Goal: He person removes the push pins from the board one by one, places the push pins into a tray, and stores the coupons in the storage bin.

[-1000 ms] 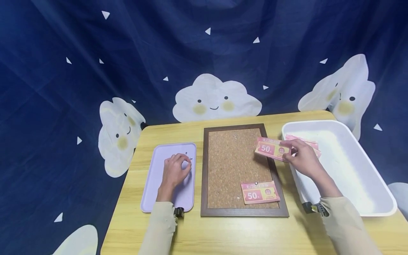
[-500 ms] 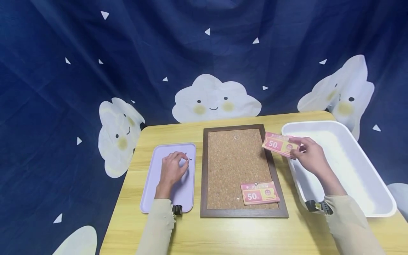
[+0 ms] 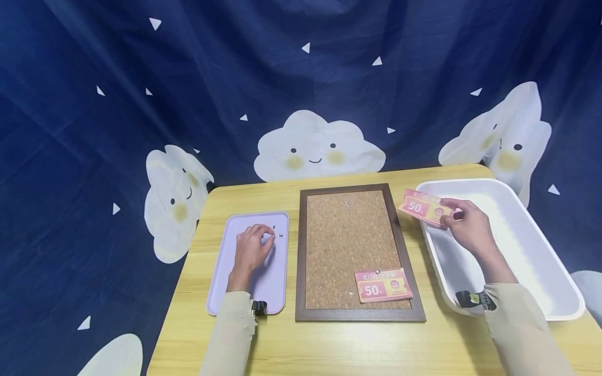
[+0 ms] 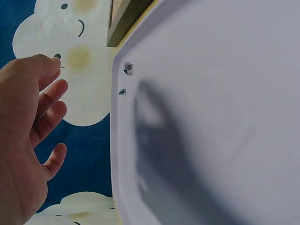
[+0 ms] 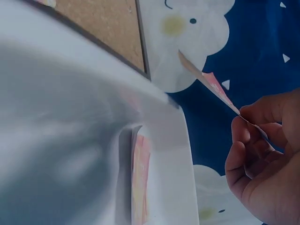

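My left hand (image 3: 251, 248) is over the lilac tray (image 3: 218, 282), thumb and index finger pinching a pushpin, whose thin needle (image 4: 62, 67) shows at the fingertips in the left wrist view. Several loose pushpins (image 4: 128, 68) lie on the tray near one edge. With thumb and fingers, my right hand (image 3: 470, 227) pinches one end of a pink and yellow paper coupon (image 3: 423, 208) marked 50, above the left rim of the white bin (image 3: 531, 235). Another coupon (image 3: 383, 287) hangs pinned at the lower right of the cork board (image 3: 348, 240).
Inside the bin, more coupons (image 5: 140, 183) stand against its wall. The dark-framed board lies between tray and bin on the wooden table (image 3: 357, 344). A blue curtain (image 3: 226, 62) with clouds hangs behind the table's far edge.
My right hand has carried the coupon from above the board's right edge rightward to the bin's rim. My left hand has shifted slightly left, away from the loose pushpins.
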`<state>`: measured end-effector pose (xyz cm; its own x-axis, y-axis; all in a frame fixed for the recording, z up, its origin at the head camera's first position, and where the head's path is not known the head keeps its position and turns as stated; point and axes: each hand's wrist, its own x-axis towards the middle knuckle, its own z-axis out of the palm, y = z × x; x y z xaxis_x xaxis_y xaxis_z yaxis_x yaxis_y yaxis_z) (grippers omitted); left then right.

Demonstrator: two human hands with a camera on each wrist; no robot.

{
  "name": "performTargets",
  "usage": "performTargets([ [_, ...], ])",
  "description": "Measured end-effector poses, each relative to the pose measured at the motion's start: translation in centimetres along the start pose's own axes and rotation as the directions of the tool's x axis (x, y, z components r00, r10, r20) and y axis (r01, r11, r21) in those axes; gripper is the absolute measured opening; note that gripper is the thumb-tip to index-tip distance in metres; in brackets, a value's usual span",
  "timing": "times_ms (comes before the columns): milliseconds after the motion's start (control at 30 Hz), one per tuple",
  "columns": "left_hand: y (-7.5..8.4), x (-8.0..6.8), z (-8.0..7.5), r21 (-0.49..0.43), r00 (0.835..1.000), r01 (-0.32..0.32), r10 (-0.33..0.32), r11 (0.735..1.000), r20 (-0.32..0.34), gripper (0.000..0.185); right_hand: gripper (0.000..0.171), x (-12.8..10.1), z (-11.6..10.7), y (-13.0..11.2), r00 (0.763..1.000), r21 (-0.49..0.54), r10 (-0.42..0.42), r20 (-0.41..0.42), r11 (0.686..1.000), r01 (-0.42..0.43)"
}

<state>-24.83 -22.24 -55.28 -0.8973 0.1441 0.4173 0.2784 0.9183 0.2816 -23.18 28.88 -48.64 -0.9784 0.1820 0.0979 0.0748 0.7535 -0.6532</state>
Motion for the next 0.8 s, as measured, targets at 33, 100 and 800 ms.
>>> performTargets([
  [33, -0.1, 0.0, 0.0, 0.000, 1.000, 0.003, -0.003, 1.000, -0.001, 0.009, 0.042, 0.0, -0.1, 0.1, 1.000, -0.001, 0.006, -0.004, 1.000, -0.006],
  [100, -0.3, 0.0, 0.1, 0.003, 1.000, 0.015, -0.015, 1.000, -0.002, 0.009, 0.043, 0.2, -0.2, 0.3, 1.000, -0.005, 0.019, -0.014, 1.000, -0.020],
  [800, -2.0, 0.1, 1.5, 0.016, 0.972, 0.182, -0.182, 0.983, 0.150, 0.014, 0.054, 1.5, -0.1, 4.1, 0.988, -0.038, 0.135, 0.078, 0.990, -0.132],
])
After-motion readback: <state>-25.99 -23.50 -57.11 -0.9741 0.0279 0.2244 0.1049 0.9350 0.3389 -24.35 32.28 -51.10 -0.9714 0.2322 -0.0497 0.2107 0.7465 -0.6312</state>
